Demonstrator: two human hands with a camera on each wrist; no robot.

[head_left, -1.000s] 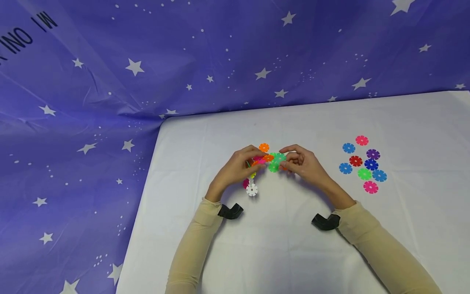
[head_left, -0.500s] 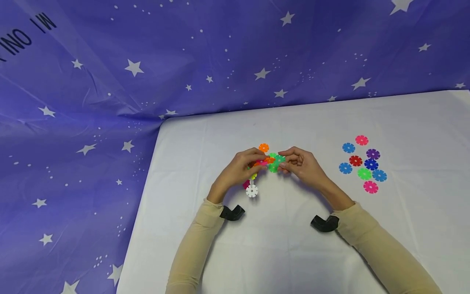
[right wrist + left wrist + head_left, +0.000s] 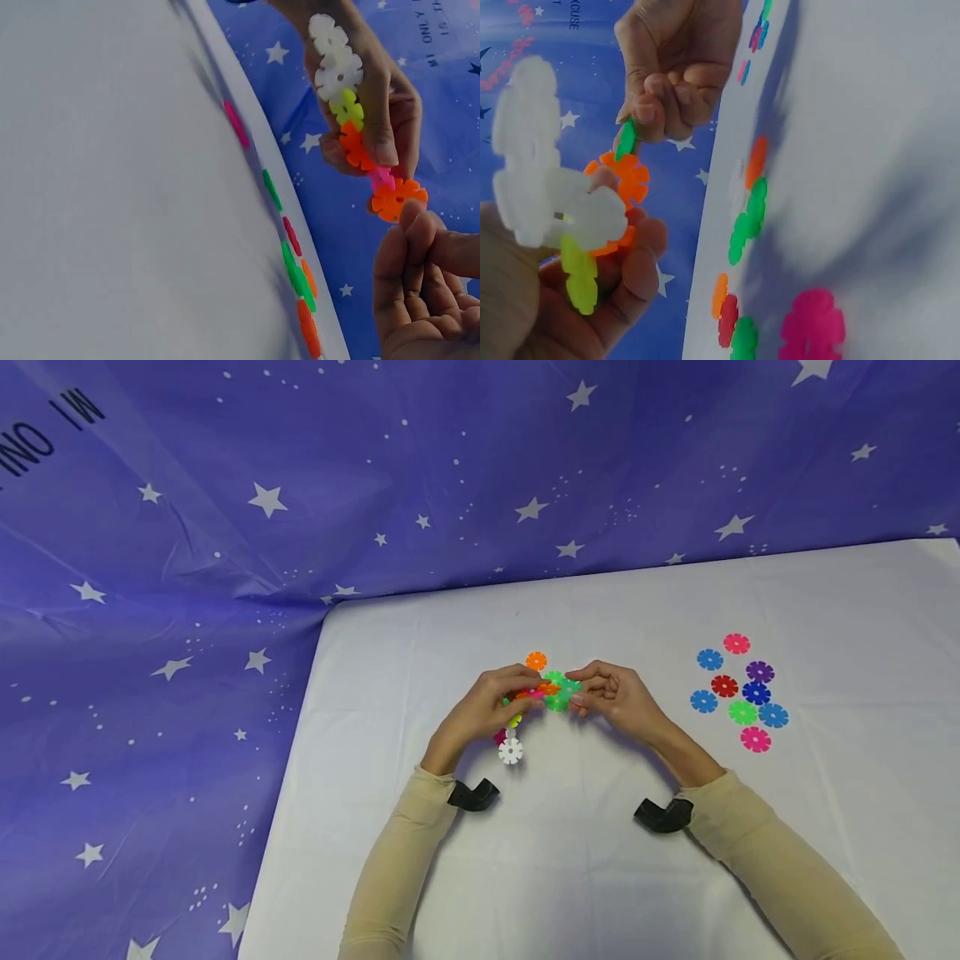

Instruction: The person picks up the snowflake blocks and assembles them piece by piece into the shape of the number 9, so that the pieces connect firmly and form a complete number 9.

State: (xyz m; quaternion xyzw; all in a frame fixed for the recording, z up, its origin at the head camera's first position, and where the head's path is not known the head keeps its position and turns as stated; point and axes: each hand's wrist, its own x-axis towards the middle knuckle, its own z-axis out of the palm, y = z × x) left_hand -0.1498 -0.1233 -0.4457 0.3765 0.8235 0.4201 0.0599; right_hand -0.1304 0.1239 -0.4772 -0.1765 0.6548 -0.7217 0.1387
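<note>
My left hand [image 3: 480, 706] pinches a chain of slotted plastic snowflake discs, raised above the table in the wrist views. In the right wrist view the chain runs from white discs [image 3: 340, 71] through a yellow disc [image 3: 347, 109], an orange disc [image 3: 355, 145] and a pink disc [image 3: 382, 178] to another orange disc [image 3: 401, 199]. My right hand [image 3: 618, 697] pinches a green disc [image 3: 626, 137] edge-on between thumb and fingers, right at the end orange disc. Fingers cover part of the chain's middle.
Loose discs lie on the white table [image 3: 600, 877]: an orange disc [image 3: 536, 661] beyond the hands, green discs [image 3: 748, 221] below them, and several more, including a red disc [image 3: 724, 686], at the right. Black curved pieces [image 3: 474, 795] jut from both wrists. A starry blue cloth [image 3: 450, 468] hangs behind.
Both hands have dipped slightly and kept their grips, with the green and orange discs still together. The head view has shifted a little. The loose discs stay put.
</note>
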